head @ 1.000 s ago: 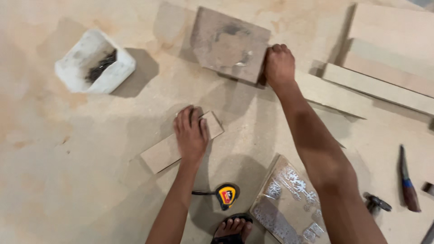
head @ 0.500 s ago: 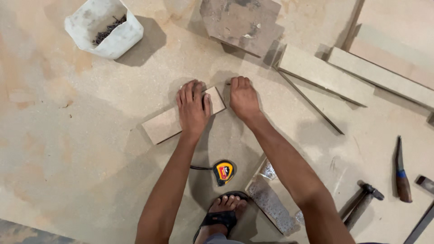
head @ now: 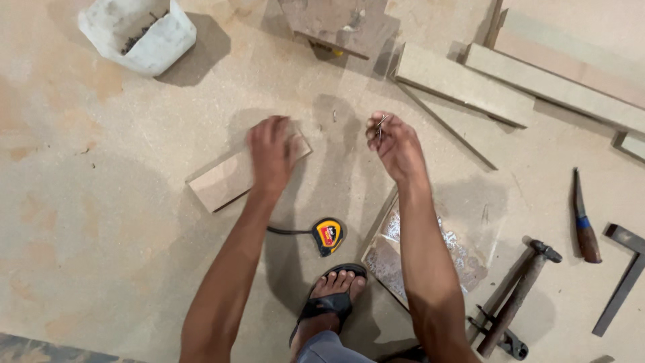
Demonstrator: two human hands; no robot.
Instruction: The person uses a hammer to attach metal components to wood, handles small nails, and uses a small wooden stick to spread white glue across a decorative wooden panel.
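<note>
My left hand point(head: 271, 153) lies flat on a small pale wooden board point(head: 225, 178) on the board floor, pressing on its right end. Raised a little above the floor to the right of that board, my right hand point(head: 395, 144) pinches a few thin nails point(head: 380, 124) between its fingertips. One loose nail point(head: 334, 116) lies on the floor between the two hands.
A white tub point(head: 138, 30) with nails stands at the top left. A square board point(head: 339, 23) and long wooden strips point(head: 463, 84) lie at the top and right. A yellow tape measure point(head: 328, 235), hammer point(head: 517, 296), chisel point(head: 584, 218), metal square point(head: 621, 279), plastic sheet point(head: 430, 252) and my sandalled foot point(head: 332, 296) are below.
My right hand has lifted off the small board's end, moved right and now holds nails. The left hand stays on the board. The view has shifted slightly.
</note>
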